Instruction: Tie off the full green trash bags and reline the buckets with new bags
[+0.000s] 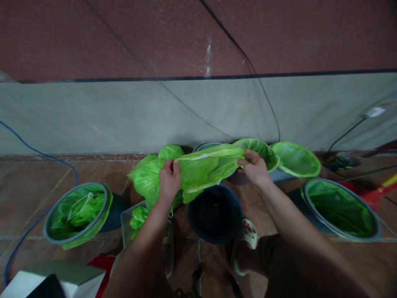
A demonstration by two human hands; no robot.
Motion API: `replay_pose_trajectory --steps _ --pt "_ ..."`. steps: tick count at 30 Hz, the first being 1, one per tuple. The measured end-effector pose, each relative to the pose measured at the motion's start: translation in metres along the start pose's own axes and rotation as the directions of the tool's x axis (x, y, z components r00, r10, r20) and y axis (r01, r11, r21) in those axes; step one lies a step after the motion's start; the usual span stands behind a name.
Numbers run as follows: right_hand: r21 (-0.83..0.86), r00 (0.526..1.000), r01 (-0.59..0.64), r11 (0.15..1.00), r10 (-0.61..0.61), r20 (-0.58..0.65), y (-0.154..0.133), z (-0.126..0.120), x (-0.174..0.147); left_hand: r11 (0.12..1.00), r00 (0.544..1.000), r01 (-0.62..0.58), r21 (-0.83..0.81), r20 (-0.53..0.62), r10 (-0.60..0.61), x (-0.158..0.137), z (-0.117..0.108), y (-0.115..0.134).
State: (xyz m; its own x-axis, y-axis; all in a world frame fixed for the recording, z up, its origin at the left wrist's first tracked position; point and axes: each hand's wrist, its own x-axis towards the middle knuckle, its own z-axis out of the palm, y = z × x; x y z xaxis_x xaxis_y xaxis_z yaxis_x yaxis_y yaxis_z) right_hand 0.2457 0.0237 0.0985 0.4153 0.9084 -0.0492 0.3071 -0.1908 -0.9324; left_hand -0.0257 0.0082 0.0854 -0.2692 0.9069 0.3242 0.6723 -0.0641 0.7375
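Both hands grasp a thin green bag point(207, 165) above the far edge of the unlined bin point(214, 239), the left hand point(170, 178) and right hand point(254, 167) pinching its edge well apart, probably to keep the limp film stretched. Lined bins stand left point(113, 213) and right point(376, 227) of the unlined one, liners folded over their rims, presumably against slipping in. Beyond it, to the left, bulges a green bundle point(145, 182); whether it joins the held bag, I cannot tell. The slipper point(249, 228) right of it bears a print; no writing is legible.
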Motion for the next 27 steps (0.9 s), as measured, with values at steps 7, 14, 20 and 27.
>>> replay_pose_trajectory --steps 7,14,20,27 --pt "-0.405 0.795 0.607 0.684 -0.533 0.291 -0.012 0.022 -0.060 0.967 0.910 -0.250 0.057 0.354 0.215 -0.031 0.016 0.025" --pt "-0.296 0.632 0.759 0.580 -0.547 0.548 -0.008 0.036 -0.068 0.959 0.787 -0.274 -0.069 0.557 0.265 -0.046 0.020 0.036" --pt "-0.409 0.732 0.675 0.615 -0.487 0.476 -0.003 0.030 -0.056 0.939 0.730 -0.116 -0.324 0.613 0.301 -0.034 0.007 0.035" --pt "-0.437 0.794 0.607 0.664 -0.526 0.305 -0.005 0.022 -0.047 0.983 0.899 -0.158 -0.088 0.400 0.180 -0.026 0.005 0.020"
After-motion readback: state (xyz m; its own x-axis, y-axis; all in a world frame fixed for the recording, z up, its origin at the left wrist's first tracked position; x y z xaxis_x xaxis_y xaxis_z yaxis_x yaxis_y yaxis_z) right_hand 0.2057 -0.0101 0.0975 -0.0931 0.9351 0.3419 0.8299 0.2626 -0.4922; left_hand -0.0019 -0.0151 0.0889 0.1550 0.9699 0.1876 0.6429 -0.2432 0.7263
